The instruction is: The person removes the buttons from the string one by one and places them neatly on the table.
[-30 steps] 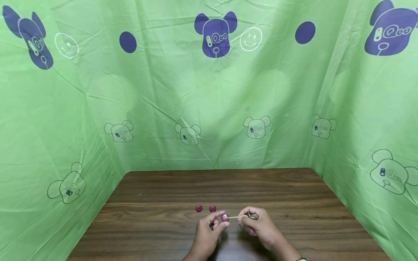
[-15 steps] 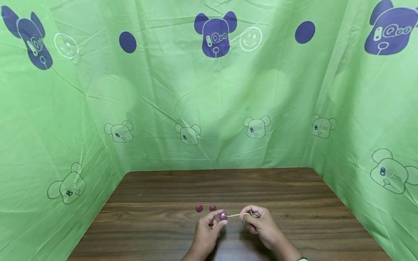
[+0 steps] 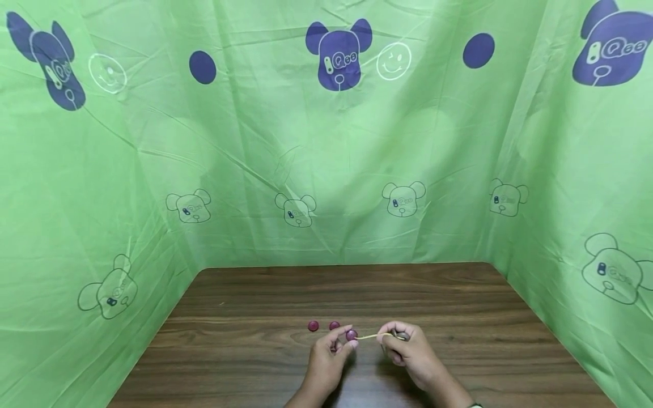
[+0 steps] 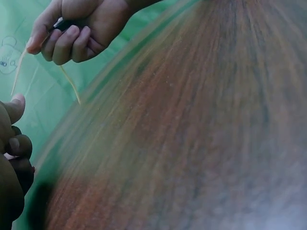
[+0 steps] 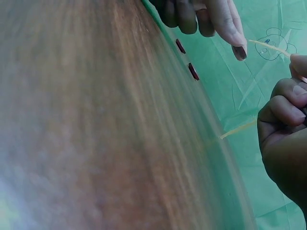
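Observation:
In the head view my left hand (image 3: 326, 357) pinches a maroon button (image 3: 352, 335) between thumb and fingertips, its round face showing. A thin yellow cord (image 3: 368, 337) runs from the button across to my right hand (image 3: 405, 348), which pinches it between thumb and forefinger. Another length of cord (image 4: 71, 86) hangs below the right hand in the left wrist view. A dark, loop-shaped thing (image 3: 400, 335) shows in the right hand's grip; I cannot tell what it is. Two more maroon buttons, one left (image 3: 313, 326) and one right (image 3: 334, 325), lie on the table just beyond the left hand.
The brown wood-grain table (image 3: 245, 317) spreads around both hands. Green cloth (image 3: 336, 153) printed with bear heads walls off its back and both sides. A tiny pale speck (image 3: 221, 303) lies on the table at the far left.
The button has turned a little in the left fingers. The right hand has drawn slightly to the right, and more cord shows between the hands. The two loose buttons stay put.

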Action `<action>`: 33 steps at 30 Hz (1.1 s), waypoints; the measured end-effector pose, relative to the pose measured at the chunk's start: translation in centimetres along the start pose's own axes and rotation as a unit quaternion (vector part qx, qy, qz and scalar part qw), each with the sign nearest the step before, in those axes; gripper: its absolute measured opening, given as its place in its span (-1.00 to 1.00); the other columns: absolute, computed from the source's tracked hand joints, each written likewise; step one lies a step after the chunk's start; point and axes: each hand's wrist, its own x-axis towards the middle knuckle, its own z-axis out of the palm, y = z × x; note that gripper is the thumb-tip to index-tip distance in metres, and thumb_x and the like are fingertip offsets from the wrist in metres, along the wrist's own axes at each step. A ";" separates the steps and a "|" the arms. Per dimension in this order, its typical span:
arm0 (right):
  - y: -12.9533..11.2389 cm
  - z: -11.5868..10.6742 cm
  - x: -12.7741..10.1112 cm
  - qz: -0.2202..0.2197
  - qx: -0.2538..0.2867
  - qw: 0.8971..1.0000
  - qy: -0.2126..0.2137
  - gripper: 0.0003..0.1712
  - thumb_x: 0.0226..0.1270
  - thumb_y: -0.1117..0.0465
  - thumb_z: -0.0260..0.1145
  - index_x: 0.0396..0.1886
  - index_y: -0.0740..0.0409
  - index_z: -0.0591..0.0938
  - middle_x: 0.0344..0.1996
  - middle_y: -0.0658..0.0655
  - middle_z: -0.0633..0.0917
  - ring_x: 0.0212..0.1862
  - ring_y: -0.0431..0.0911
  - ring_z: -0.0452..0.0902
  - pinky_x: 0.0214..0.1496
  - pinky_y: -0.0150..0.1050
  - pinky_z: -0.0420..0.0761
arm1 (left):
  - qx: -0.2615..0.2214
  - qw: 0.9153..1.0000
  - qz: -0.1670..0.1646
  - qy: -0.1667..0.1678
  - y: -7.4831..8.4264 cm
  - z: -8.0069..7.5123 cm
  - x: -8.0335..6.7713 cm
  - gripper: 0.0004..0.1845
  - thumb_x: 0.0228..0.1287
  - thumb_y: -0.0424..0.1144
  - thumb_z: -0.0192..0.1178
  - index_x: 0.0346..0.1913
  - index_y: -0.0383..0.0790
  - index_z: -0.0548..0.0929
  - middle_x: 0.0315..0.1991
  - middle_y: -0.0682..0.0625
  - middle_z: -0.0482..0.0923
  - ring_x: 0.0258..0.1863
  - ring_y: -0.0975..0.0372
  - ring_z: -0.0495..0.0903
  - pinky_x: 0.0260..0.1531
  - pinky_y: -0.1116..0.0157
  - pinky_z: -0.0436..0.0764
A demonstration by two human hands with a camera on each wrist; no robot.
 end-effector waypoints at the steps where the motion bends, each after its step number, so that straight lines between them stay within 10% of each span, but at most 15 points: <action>1: 0.0 0.0 0.0 0.001 -0.001 1.000 0.001 -0.81 0.53 0.39 0.31 -0.10 0.53 0.59 -0.66 -0.11 0.50 -0.60 -0.30 0.31 -0.52 -0.46 0.28 | 0.001 1.000 -0.003 -0.001 0.0 0.1 0.1 -0.58 0.33 -0.27 0.54 0.22 -0.27 0.79 -0.57 0.13 0.37 -0.62 0.50 0.30 -0.56 0.56 0.29; 12: 0.1 -0.4 -0.2 0.010 -0.003 1.000 0.021 -0.84 0.52 0.38 0.34 -0.10 0.47 0.63 -0.64 -0.11 0.52 -0.60 -0.31 0.32 -0.52 -0.47 0.29 | -0.025 0.998 -0.035 -0.037 -0.3 1.1 0.6 -0.55 0.47 -0.29 0.42 0.35 -0.31 0.69 -0.68 -0.21 0.62 -0.71 0.37 0.51 -0.71 0.52 0.33; 33: 0.3 -0.2 0.0 0.010 -0.003 1.000 0.024 -0.78 0.49 0.37 0.35 -0.10 0.53 0.61 -0.65 -0.11 0.50 -0.61 -0.31 0.29 -0.54 -0.46 0.26 | 0.040 0.996 -0.083 -0.015 -0.3 2.3 2.7 -0.55 0.48 -0.32 0.40 0.37 -0.32 0.68 -0.75 0.05 0.58 -0.84 0.38 0.50 -0.86 0.32 0.51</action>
